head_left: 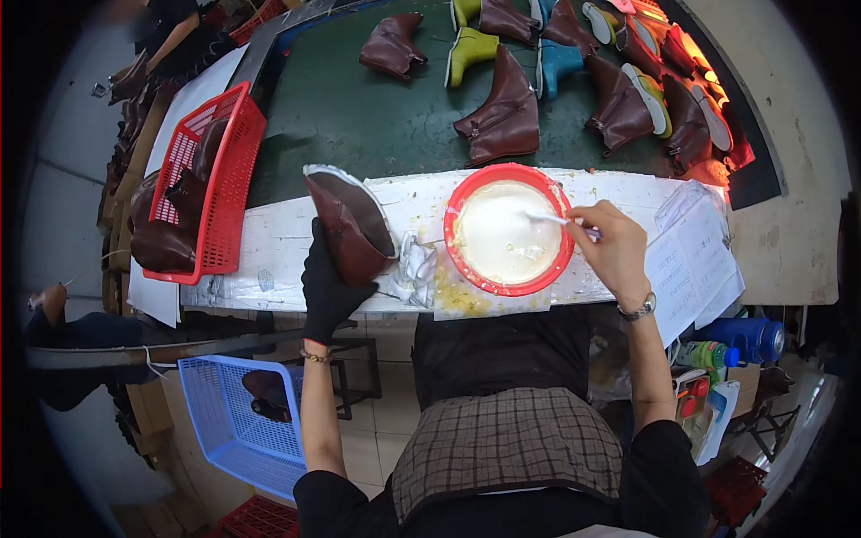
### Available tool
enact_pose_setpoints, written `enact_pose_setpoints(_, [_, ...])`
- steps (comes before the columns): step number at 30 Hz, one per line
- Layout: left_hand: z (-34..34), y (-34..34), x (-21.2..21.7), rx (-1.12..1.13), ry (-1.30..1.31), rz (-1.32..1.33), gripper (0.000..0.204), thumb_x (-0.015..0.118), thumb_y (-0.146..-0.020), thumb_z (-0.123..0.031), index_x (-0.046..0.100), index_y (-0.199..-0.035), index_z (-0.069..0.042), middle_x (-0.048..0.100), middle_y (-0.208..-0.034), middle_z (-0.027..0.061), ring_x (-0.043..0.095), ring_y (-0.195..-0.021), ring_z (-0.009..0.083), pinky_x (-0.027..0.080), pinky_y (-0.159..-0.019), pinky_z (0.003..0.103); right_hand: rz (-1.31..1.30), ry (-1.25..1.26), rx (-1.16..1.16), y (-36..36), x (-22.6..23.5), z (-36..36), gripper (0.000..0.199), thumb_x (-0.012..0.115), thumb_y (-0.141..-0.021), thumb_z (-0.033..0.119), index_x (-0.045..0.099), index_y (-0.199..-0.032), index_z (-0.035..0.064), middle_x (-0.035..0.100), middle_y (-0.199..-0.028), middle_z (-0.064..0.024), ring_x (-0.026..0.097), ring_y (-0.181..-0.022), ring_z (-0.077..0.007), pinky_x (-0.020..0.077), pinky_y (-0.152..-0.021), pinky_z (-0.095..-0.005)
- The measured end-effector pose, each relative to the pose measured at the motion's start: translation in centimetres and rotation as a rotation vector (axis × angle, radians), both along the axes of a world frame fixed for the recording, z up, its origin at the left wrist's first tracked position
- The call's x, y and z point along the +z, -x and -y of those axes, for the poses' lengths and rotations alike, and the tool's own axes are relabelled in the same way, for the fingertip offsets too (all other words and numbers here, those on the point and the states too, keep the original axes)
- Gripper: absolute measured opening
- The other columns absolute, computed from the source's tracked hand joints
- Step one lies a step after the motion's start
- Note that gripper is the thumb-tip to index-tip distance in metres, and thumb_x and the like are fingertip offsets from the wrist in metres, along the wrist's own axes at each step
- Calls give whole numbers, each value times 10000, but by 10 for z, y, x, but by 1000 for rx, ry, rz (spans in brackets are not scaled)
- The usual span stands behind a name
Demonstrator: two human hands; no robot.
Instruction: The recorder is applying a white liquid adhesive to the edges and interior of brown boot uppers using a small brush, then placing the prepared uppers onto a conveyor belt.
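Note:
My left hand [328,285], in a black glove, grips a dark brown leather boot [360,235]. A pale edge runs along the boot's side and its dark inside faces up. Bare and pinched closed, my right hand [617,248] holds a white-handled brush [549,218] over a red bowl [455,255]. Creamy white liquid [507,235] fills the bowl, and the brush's far end meets its surface; the tip is hard to make out. Between the boot and the bowl lies a crumpled white cloth or paper [415,272].
Brown boots [504,112] and green or blue ones stand on the dark green surface [350,117] beyond. A red basket [235,179] with boots is at the left, a blue basket [235,430] below. Papers [689,260] and bottles [713,354] lie right. Another person [170,36] is far left.

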State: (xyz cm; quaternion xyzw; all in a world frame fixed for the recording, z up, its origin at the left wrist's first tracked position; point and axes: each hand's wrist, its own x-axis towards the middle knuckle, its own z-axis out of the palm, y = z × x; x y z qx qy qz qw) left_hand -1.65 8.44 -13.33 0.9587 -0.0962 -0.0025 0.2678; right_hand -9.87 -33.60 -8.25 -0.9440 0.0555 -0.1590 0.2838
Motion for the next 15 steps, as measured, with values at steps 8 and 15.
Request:
enact_pose_setpoints(8, [17, 16, 9, -78, 392, 200, 1118, 871, -651, -121, 233, -1561, -1, 407, -1537, 217, 456, -1393, 325, 429, -1110, 402, 58, -260, 31, 13, 0, 3, 129, 763, -858, 108, 772, -968, 39, 681, -809, -55, 605, -639, -132, 443, -574, -264])
enact_pose_setpoints(15, [45, 52, 20, -165, 979, -380, 863, 763, -853, -136, 266, -1551, -35, 400, -1533, 102, 426, -1389, 259, 382, -1159, 403, 191, -464, 175, -2, 16, -24, 130, 772, -847, 47, 766, -971, 11, 678, -823, -59, 560, -658, -93, 397, -566, -237])
